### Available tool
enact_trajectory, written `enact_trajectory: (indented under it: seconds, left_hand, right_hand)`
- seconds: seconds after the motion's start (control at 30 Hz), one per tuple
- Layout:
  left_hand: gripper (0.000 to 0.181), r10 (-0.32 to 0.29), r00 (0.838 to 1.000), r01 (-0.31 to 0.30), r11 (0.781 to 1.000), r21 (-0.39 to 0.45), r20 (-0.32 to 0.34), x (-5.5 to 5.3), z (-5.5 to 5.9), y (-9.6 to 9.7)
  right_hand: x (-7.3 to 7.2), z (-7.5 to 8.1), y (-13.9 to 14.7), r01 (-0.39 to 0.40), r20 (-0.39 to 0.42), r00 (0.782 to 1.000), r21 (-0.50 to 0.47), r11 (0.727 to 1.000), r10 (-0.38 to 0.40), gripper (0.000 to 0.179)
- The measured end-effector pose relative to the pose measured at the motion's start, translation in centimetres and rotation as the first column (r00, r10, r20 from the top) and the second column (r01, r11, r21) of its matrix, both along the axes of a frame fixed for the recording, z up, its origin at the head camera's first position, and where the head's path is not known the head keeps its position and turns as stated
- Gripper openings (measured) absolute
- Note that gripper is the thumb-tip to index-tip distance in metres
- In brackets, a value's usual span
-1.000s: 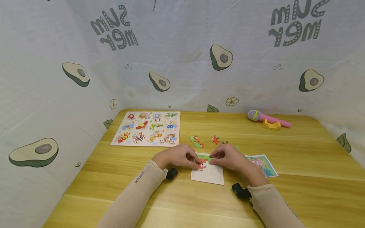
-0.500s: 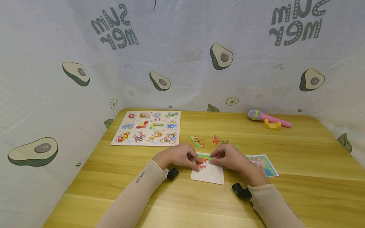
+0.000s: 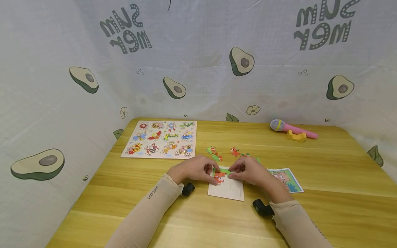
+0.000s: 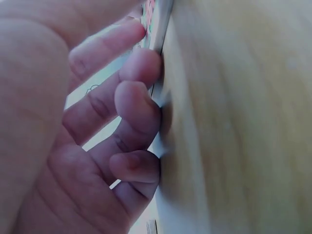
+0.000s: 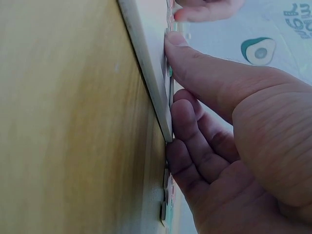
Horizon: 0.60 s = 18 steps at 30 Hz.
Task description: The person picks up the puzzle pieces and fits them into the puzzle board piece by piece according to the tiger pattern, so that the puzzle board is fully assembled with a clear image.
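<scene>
A small pale puzzle board [image 3: 229, 193] lies on the table between the hands. Its upper left part carries joined orange tiger-face puzzle pieces [image 3: 219, 178], bordered above by a green strip [image 3: 225, 171]. My left hand [image 3: 196, 168] rests at the board's left edge, index finger and thumb spread around the tiger face; in the left wrist view its other fingers [image 4: 139, 107] are loosely bent, tips against the tabletop. My right hand [image 3: 250, 171] grips the upper right corner, thumb [image 5: 176, 46] on the board's face and fingers [image 5: 184, 117] along its edge.
Several loose puzzle pieces [image 3: 234, 151] lie beyond the board. A picture card [image 3: 293, 182] sits partly under the right forearm. At the back left is an insect peg puzzle [image 3: 159, 139]; at the back right, a pink toy microphone [image 3: 297, 130] beside a yellow arched block [image 3: 295, 136].
The left index finger has lifted off the tiger face and moved up toward the board's top edge, uncovering the pieces. The right hand has kept its place at the corner.
</scene>
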<state>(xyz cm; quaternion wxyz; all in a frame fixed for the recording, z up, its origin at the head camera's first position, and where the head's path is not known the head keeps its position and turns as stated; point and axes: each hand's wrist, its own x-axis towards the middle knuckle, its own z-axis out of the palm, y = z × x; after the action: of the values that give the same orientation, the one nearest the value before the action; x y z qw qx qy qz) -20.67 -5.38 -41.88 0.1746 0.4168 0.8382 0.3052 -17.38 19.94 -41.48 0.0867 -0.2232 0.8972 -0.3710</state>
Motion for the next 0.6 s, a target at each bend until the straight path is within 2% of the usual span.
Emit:
enact_trajectory:
  seconds: [0.2, 0.43, 0.6]
  left_hand:
    - [0.025, 0.009, 0.999, -0.009, 1.0, 0.019, 0.031, 0.1, -0.16, -0.06]
    - [0.026, 0.071, 0.996, -0.073, 0.997, 0.032, 0.061, 0.28, 0.19, -0.18]
    - [0.026, 0.107, 0.991, -0.11, 0.993, 0.031, 0.081, 0.44, 0.4, -0.15]
  right_hand:
    - [0.13, -0.07, -0.02, 0.005, 0.005, 1.0, 0.027, 1.0, -0.005, 0.013]
    - [0.19, 0.06, 0.09, -0.026, -0.033, 0.999, 0.05, 0.998, 0.027, 0.012]
    - [0.15, 0.26, 0.13, -0.02, -0.044, 0.999, 0.063, 0.998, 0.023, 0.012]
